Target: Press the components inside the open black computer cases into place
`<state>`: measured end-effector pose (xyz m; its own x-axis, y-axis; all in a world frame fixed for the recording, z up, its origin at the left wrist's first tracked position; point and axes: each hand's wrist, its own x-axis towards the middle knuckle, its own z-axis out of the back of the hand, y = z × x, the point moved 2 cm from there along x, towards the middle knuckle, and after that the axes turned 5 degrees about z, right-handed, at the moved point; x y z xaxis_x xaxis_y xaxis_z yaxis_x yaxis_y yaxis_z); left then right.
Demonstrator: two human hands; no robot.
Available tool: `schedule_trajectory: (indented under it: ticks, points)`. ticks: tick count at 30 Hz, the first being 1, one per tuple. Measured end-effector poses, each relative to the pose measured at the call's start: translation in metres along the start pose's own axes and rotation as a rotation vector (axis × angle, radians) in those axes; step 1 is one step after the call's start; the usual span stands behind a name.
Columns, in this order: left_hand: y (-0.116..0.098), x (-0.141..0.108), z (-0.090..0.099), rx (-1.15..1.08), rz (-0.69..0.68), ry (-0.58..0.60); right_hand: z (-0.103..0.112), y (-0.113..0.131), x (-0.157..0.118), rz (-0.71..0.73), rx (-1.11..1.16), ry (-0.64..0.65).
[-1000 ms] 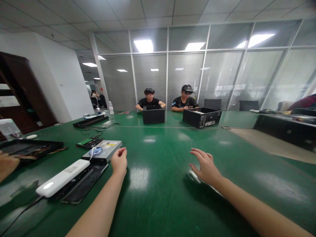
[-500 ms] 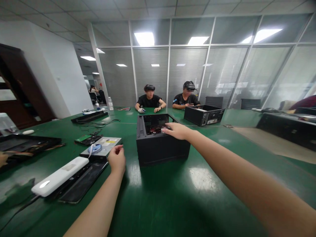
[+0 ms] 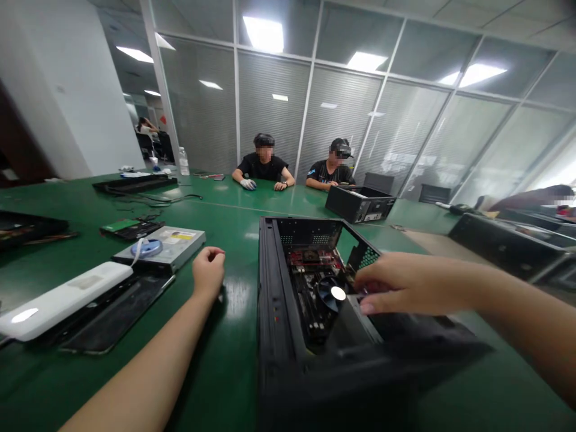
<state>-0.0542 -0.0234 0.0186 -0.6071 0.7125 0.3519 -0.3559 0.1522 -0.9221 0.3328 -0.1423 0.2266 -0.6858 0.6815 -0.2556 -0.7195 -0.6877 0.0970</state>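
Note:
A black computer case (image 3: 274, 336) lies open-topped close in front of me, slightly tilted, its near edge blurred. Inside it show a fan (image 3: 330, 293) with a bright centre and a red circuit board (image 3: 315, 258). Over the case's right part, my right hand (image 3: 396, 282) is closed on the case's inner metal edge, thumb towards me; its fingertips are partly hidden. My left hand (image 3: 209, 273) rests on the green table, fingers curled, with nothing visible in them. Just left of it lies a silver optical drive (image 3: 180, 240) with a blue roll (image 3: 146, 248) on top.
A long white device (image 3: 67, 300) and a black panel (image 3: 121, 318) lie at the left. Behind them are a green circuit board (image 3: 123, 226) and a black tray (image 3: 135, 183). Two people sit across the table, near another case (image 3: 360, 204). More cases (image 3: 504, 246) stand at the right.
The computer case has come much closer to me and turned, with my right hand on it. My left hand stays curled beside the optical drive. The view has shifted and tilted.

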Motion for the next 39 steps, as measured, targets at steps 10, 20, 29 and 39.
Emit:
schedule_trajectory:
  ticks: [10, 20, 29, 39]
  points:
    - [-0.031, -0.029, -0.005, 0.063, -0.076, 0.134, -0.038, -0.030, 0.095, -0.050, -0.439, 0.174]
    - [-0.023, -0.026, -0.021, 0.115, -0.093, 0.306, -0.056, -0.056, 0.124, 0.004, -0.449, 0.144]
    - [-0.016, -0.031, -0.030, 0.040, -0.073, 0.434, -0.041, -0.046, 0.113, -0.013, -0.429, -0.015]
    - [-0.014, -0.028, -0.030, 0.090, -0.087, 0.468, -0.023, -0.041, 0.112, -0.197, -0.470, -0.042]
